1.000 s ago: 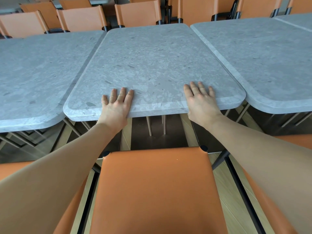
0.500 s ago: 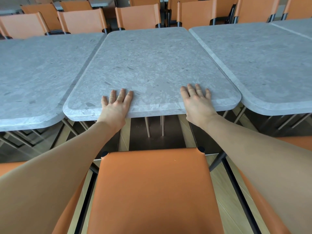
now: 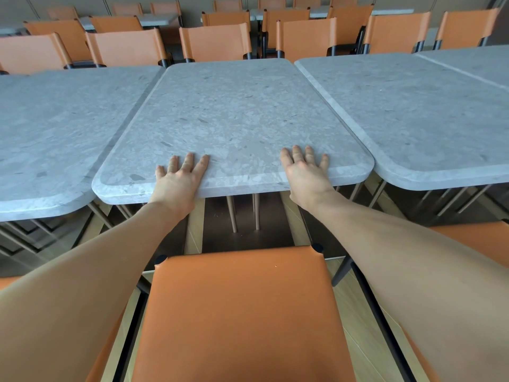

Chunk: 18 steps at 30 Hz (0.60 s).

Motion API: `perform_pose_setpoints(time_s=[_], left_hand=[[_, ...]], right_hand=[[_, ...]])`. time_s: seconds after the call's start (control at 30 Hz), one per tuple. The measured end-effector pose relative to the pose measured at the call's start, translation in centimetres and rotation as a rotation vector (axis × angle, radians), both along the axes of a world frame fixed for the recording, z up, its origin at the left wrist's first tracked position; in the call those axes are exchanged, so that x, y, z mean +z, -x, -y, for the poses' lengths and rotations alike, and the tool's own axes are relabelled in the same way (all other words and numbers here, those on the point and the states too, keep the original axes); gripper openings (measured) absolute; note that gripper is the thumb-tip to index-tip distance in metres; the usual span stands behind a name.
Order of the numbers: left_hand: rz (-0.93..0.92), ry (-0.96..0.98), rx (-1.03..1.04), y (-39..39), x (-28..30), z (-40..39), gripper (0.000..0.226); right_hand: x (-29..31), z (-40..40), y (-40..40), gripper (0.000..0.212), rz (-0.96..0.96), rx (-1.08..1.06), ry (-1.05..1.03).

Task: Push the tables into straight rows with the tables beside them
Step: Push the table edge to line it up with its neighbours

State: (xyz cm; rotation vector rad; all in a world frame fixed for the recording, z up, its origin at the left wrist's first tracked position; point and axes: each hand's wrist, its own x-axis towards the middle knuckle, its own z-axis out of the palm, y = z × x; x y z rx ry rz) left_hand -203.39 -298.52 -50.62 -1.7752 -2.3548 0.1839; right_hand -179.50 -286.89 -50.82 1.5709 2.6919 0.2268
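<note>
No readable text, label, brand, number or sign anywhere I look. Grey speckled table under my hands: bare stone pattern only. Tables beside it: same. Orange chair in front of me: plain seat, no tag. Chairs beyond: plain backs, nothing legible.
</note>
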Motion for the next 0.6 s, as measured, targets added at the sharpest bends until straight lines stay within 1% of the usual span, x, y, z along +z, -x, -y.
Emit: perform_pose_setpoints(time_s=[0.6], left_hand=[[-0.009,-0.005,0.019,-2.0,-0.1,2.9,0.093]], right_hand=[[-0.2,2.9,-1.7,0.100,-0.052,-0.003,0.004]])
